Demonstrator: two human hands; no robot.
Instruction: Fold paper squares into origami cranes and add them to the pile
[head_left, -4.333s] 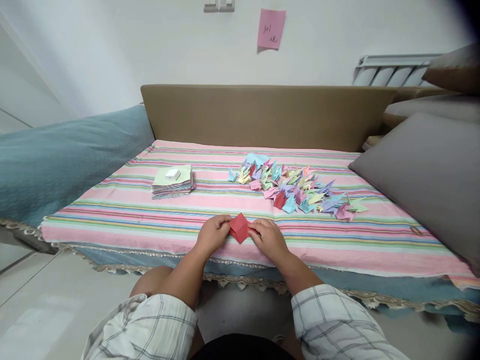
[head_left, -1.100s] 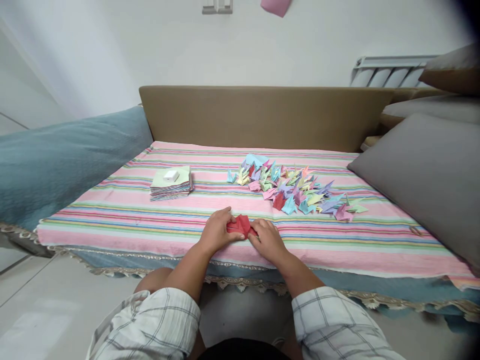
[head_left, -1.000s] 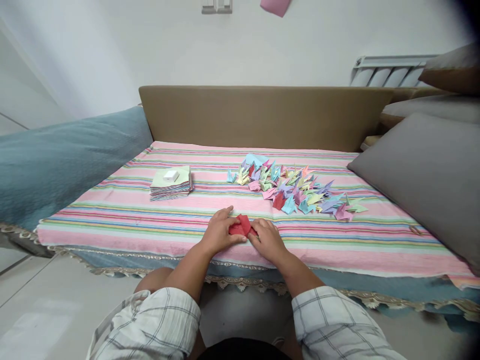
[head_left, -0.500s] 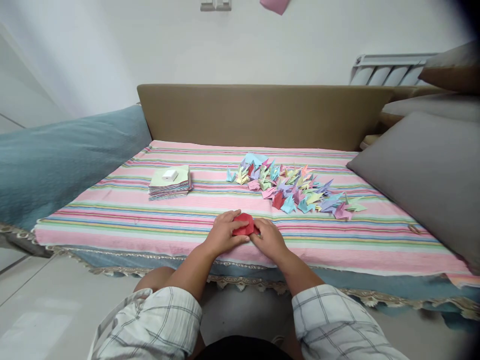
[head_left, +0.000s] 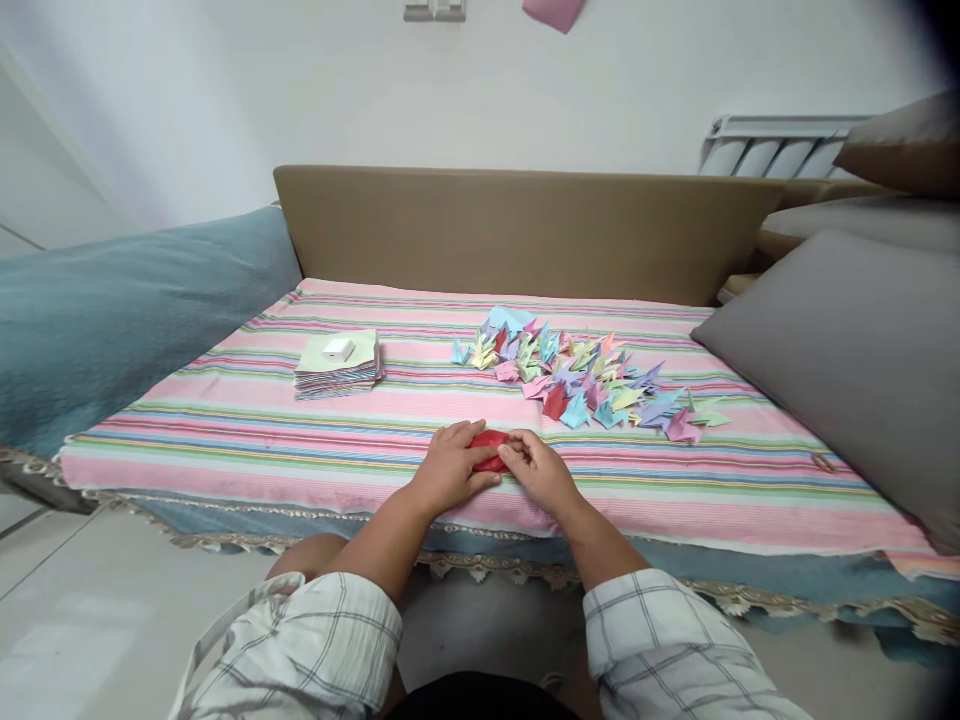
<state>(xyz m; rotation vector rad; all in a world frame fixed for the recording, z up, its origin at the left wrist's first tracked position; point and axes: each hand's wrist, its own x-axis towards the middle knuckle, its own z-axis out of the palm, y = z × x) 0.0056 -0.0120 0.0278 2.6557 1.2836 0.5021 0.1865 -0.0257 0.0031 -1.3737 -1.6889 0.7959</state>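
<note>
A folded piece of red paper lies on the striped cloth in front of me, partly covered by my hands. My left hand rests flat over its left side, fingers stretched and thumb apart. From the right, my right hand pinches the paper's edge between thumb and fingertips. Beyond the hands spreads a heap of folded paper cranes in many colours, including a red one near the front. To the left sits a stack of square paper sheets, with a small white box-shaped object on top.
The striped cloth covers a sofa seat with a brown backrest. At the left is a blue-covered armrest. Grey cushions pile up on the right. A small brownish loop lies on the cloth near them.
My right fingers have shifted onto the top of the red paper's right side and now pinch there. Less of the paper shows, as a narrower shape. My left hand stays nearly in place.
</note>
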